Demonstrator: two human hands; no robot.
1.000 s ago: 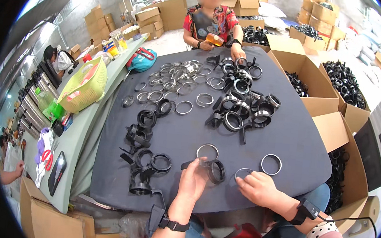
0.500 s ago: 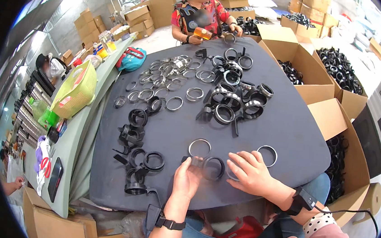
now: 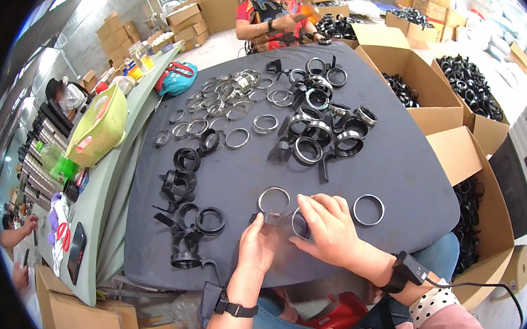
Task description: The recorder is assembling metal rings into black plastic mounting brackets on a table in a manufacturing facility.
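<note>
Two hands are now meeting at the near edge of the counter [image 3: 400, 176], where a second ago they were apart on the dark cloth. Your left hand [image 3: 258, 247] is lifting off the surface and pinching a small metal clamp piece [image 3: 269, 218] between thumb and fingertips, palm turned toward you. Your right hand [image 3: 328, 228] is curling over it from the right, fingers bent and pressed close together, and it is covering most of a black ring [image 3: 298, 224] that was lying in plain view a moment earlier. I cannot tell whether the right fingers are actually gripping that ring or only resting on it.

Both parts are sitting just in front of you, touching or nearly touching each other between your hands, so you are bringing the two pieces together rather than sorting loose ones.

Just beyond your fingers, one bare metal ring [image 3: 273, 198] is lying untouched, and another metal ring [image 3: 368, 209] is lying to the right of your right hand, toward the right edge. A cluster of black straps and rings [image 3: 189, 221] is piling along the left edge, and finished-looking banded rings [image 3: 316, 138] are gathering at the middle. At the far edge, another person [image 3: 275, 15] is working with both hands raised.
</note>
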